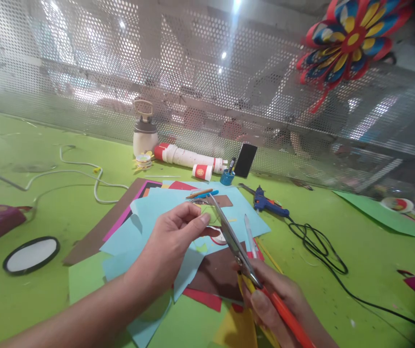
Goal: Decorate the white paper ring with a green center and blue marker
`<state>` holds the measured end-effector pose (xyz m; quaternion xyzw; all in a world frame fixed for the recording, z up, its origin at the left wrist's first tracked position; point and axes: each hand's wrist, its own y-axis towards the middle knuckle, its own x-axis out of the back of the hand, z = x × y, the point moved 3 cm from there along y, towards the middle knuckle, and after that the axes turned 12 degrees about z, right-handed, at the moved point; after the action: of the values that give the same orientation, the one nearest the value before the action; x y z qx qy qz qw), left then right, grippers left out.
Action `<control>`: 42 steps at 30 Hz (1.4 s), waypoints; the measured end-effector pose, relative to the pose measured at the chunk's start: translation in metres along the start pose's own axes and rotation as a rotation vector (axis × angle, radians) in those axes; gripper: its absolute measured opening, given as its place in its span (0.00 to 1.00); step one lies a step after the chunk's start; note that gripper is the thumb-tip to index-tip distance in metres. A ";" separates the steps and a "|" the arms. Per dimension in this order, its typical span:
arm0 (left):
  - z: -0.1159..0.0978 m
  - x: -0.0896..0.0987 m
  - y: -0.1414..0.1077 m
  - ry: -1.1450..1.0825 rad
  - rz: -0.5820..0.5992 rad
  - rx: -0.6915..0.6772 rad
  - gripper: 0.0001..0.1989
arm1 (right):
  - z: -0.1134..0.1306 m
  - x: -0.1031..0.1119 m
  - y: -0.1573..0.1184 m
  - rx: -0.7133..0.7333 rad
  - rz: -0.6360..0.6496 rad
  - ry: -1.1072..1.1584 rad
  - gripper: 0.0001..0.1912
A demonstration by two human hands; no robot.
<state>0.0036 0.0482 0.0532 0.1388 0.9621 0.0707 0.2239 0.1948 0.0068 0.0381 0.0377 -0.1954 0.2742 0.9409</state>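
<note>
My left hand pinches a small piece of green paper between thumb and fingers, above the layered sheets. In my right hand is a pair of scissors with orange and yellow handles. Its blades point up and away from me, their tips beside the right edge of the green piece. Whether the blades touch the paper I cannot tell. Below both hands lie light blue paper sheets, and a brown sheet is under the scissors. A brown and a blue pen rest just beyond the green piece.
A blue glue gun with a coiled black cord lies to the right. At the back are a spray bottle, a white tube, a paper cup and a phone. A black-rimmed oval is at left.
</note>
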 end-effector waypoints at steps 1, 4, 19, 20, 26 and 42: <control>0.000 0.000 0.000 0.000 -0.001 0.000 0.09 | 0.000 0.000 0.000 -0.002 -0.005 -0.002 0.28; 0.001 0.000 0.000 -0.001 -0.001 -0.003 0.09 | 0.001 -0.001 0.000 0.000 -0.022 -0.005 0.28; -0.001 -0.001 -0.001 -0.004 -0.006 0.003 0.09 | 0.000 -0.001 0.000 -0.017 0.010 0.024 0.28; -0.001 -0.001 -0.001 -0.005 -0.005 0.001 0.09 | 0.000 -0.001 0.000 -0.017 0.008 0.019 0.28; 0.000 0.000 0.000 -0.001 -0.004 -0.001 0.09 | 0.001 -0.002 0.000 -0.026 0.001 0.024 0.29; 0.001 0.000 0.000 0.009 0.007 0.006 0.09 | -0.004 -0.002 -0.002 -0.040 0.019 0.078 0.26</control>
<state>0.0041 0.0478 0.0526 0.1426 0.9628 0.0692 0.2188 0.1955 0.0050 0.0337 0.0064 -0.1646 0.2803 0.9457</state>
